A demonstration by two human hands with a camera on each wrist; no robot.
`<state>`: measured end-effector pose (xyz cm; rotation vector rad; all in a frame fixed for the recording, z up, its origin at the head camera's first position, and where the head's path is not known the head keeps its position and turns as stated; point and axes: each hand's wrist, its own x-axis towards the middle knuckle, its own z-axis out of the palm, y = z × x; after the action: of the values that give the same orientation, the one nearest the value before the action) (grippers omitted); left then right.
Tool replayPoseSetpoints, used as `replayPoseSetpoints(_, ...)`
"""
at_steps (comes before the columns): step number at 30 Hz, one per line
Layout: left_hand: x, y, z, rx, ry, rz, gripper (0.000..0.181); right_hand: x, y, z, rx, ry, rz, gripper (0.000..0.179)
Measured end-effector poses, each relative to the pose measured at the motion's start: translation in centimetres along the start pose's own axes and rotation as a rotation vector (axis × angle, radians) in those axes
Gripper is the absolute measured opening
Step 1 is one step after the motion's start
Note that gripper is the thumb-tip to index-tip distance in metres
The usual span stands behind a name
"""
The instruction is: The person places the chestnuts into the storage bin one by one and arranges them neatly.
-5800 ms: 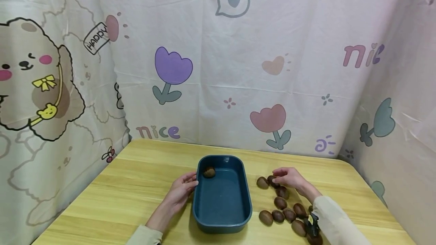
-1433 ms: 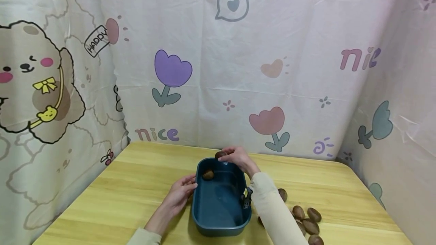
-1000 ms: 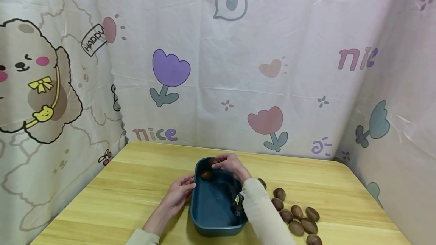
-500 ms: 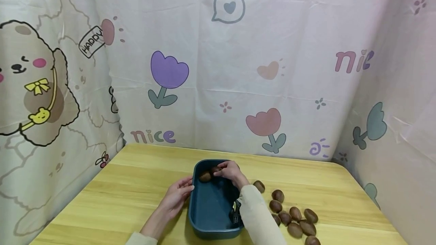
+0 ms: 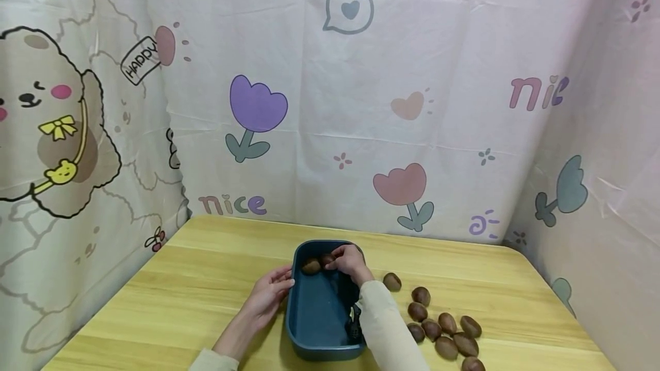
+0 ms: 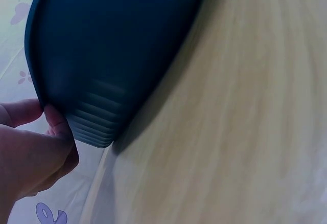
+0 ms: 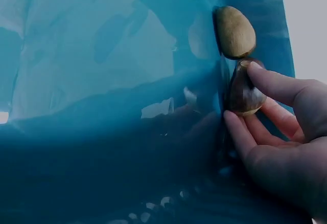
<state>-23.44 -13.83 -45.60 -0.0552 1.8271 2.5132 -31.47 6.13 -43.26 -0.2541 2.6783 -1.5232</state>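
Note:
A deep blue rectangular container (image 5: 322,308) stands on the wooden table. My left hand (image 5: 268,296) grips its left rim, thumb at the edge and fingers along the outer wall; the left wrist view shows the ridged outer wall (image 6: 97,114) beside those fingers. Inside the far end of the container, my right hand (image 5: 350,262) pinches a dark brown chestnut (image 7: 246,88) between thumb and fingers, low by the wall. Another, lighter chestnut (image 7: 235,32) lies right against it, at the far left corner in the head view.
Several loose chestnuts (image 5: 446,348) lie on the table (image 5: 232,245) to the right of the container, most in a cluster near the front. One single chestnut (image 5: 392,282) sits closer to the container. A printed curtain (image 5: 330,102) hangs behind the table.
The right hand has carried a chestnut from the table, over the far rim and down into the container beside the first one. The left hand has kept its place at the rim.

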Motion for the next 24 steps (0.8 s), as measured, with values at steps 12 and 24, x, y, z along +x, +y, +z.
replayPoseSetpoints(12,-0.1,0.0,0.2,0.002,0.020,-0.009,0.042,0.5,-0.1,0.3,-0.097,0.017,-0.017,0.029)
replayPoseSetpoints(24,0.1,0.0,0.0,-0.008,-0.002,-0.006,0.043,1.2,-1.1,-0.5,-0.143,0.028,-0.191,0.022)
